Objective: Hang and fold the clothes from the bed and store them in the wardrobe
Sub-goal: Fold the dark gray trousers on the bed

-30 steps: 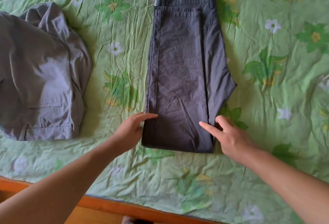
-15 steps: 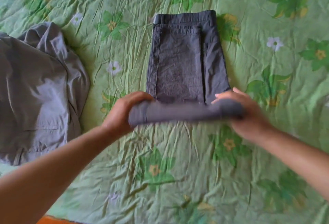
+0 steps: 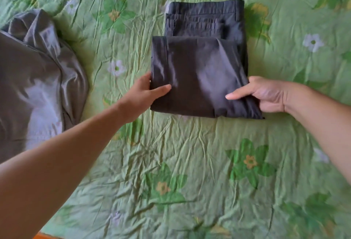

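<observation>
Dark grey trousers (image 3: 201,71) lie folded into a compact rectangle on the green flowered bedspread (image 3: 190,162), the waistband showing at the far end under the folded-over lower part. My left hand (image 3: 146,94) grips the fold's left edge, thumb on top and fingers underneath. My right hand (image 3: 266,94) holds the right near corner the same way, thumb lying across the cloth.
A lighter grey garment (image 3: 36,82) lies crumpled at the left of the bed. A strip of the wooden bed frame (image 3: 40,236) shows at the bottom left. Wrinkled bedspread stretches between me and the trousers.
Both hands carried the lower half of the trousers up and laid it over the upper half. The long folded shape is now a short rectangle, and the hands hold its side edges.
</observation>
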Available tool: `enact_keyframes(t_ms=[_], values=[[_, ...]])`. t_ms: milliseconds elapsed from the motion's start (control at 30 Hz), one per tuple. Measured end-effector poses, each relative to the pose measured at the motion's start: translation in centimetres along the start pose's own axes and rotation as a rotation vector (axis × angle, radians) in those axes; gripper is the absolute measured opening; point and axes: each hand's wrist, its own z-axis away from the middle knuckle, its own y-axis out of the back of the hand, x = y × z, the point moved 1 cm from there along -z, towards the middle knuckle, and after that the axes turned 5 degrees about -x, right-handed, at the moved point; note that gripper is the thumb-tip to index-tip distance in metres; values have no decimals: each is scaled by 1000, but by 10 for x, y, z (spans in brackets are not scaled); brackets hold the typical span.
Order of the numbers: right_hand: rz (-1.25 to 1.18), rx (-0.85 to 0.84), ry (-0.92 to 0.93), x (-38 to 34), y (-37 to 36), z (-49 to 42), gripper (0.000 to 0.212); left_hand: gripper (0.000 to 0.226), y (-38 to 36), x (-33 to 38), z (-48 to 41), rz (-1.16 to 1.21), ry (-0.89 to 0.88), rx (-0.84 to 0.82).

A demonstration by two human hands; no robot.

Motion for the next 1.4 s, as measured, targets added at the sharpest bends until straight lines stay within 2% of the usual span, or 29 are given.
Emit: enact_keyframes(t_ms=[100,167,333,400,500,667,800,867,967,1000,1100,1133,1233,1300,1400], values=[[-98,9,94,2,-8,7,37,35,-8,11,3,-86,-175,38],[-176,30,98,5,-7,11,45,33,-12,17,-2,-73,-190,52],[-58,175,-39,31,-13,11,36,26,-13,-2,-5,-171,124,89],[-70,160,-81,43,-17,13,35,24,-13,-10,2,-156,183,124],[-99,59,-186,68,-23,24,37,15,-13,-25,32,8,274,108],[-252,17,-280,153,-47,56,40,22,-25,-75,114,157,503,33],[-334,-11,-331,188,-63,71,37,25,-31,-89,140,160,546,41],[-255,7,-291,173,-66,69,38,24,-28,-80,131,93,467,87],[-129,246,-116,139,-65,49,89,14,-28,-54,106,-4,300,172],[-125,319,-34,127,-69,43,86,10,-29,-45,98,-29,257,194],[-108,494,179,98,-77,28,21,6,-28,-20,76,-64,151,225],[-104,552,237,89,-78,27,15,4,-25,-11,68,-48,117,228],[17,678,301,62,-69,25,27,2,-17,7,44,-86,83,247],[153,749,313,52,-59,18,24,9,-17,8,26,-169,109,249],[403,858,278,48,-48,3,22,24,-18,2,3,-416,135,243]])
